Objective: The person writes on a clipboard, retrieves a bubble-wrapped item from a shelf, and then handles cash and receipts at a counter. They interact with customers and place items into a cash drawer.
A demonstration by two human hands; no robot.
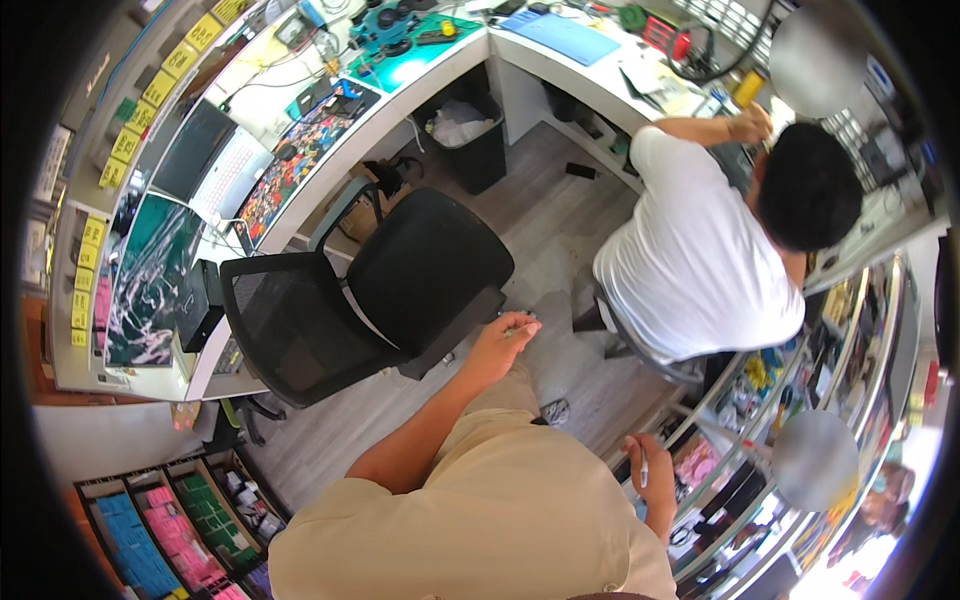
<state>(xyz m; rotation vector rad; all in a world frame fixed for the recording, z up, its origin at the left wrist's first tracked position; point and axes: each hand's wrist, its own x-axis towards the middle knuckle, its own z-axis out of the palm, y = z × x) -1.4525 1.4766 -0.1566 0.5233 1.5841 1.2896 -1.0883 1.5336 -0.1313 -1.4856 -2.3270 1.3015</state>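
Note:
My left hand point(497, 350) is held out in front of my body beside the black office chair point(430, 265). Its fingers are pinched together around something small and pale that I cannot make out. Lower and to the right, my right hand point(655, 478) hangs near the glass display case point(735, 440). It is closed on a slim white pen-like stick point(644, 466), which points upward between the fingers. Neither hand touches the chair or the case.
A co-worker in a white shirt point(700, 250) sits at the right-hand bench. A black bin point(475, 155) stands under the corner desk. A laptop point(225, 180) lies on the left desk. Compartments with coloured packets point(175, 535) are at lower left.

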